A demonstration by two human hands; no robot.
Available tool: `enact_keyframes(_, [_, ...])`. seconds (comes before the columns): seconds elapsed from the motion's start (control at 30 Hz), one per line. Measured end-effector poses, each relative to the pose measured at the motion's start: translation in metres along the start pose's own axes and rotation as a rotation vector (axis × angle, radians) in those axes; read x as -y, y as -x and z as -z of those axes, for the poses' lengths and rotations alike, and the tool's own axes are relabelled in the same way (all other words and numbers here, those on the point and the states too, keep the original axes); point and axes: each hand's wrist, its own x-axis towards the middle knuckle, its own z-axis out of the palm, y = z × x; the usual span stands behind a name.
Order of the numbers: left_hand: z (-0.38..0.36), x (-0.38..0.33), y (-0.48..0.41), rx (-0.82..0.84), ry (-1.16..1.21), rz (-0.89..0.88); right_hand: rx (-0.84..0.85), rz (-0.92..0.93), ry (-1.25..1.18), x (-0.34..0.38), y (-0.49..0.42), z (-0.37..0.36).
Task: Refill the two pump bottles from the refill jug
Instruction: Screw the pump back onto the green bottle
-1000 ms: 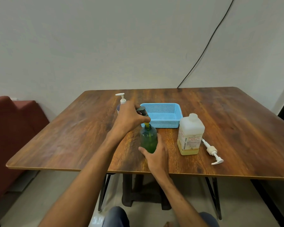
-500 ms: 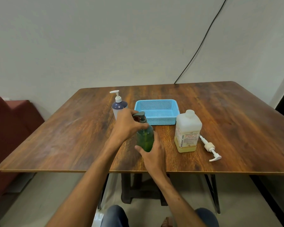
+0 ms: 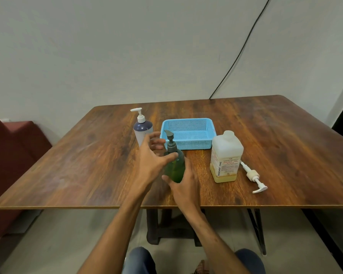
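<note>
Where the table's (image 3: 77, 165) near edge meets the forearms, the right hand (image 3: 184, 186) wraps the lower body of the green pump bottle (image 3: 174, 169) from the near side, thumb on its left flank. The bottle stands upright, its dark pump head (image 3: 169, 142) seated on top. The left hand (image 3: 150, 161) is just left of the neck, fingers spread and loose, gripping nothing; its thumb lies across the bottle's shoulder. To the right stands the refill jug (image 3: 226, 157), with a loose white pump (image 3: 252, 177) lying beside it. Farther back sit the blue basket (image 3: 194, 144) and the second pump bottle (image 3: 143, 128).
</note>
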Motion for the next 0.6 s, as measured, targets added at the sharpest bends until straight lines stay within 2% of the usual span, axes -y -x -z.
enact_keyframes(0.23, [-0.018, 0.001, 0.007, -0.180, -0.135, -0.115, -0.024, 0.022, 0.003, 0.000, 0.001, 0.001])
enact_keyframes(0.4, [-0.013, 0.014, 0.003, -0.055, -0.193, -0.154, -0.030, 0.041, 0.008, 0.000, 0.000, 0.001])
enact_keyframes(0.5, [-0.009, 0.015, 0.004, 0.049, -0.137, -0.144, -0.027, 0.038, 0.008, 0.000, 0.000, 0.002])
enact_keyframes(0.6, [-0.009, 0.010, 0.010, 0.066, -0.026, -0.122, -0.027, 0.041, 0.005, 0.001, 0.000, 0.002])
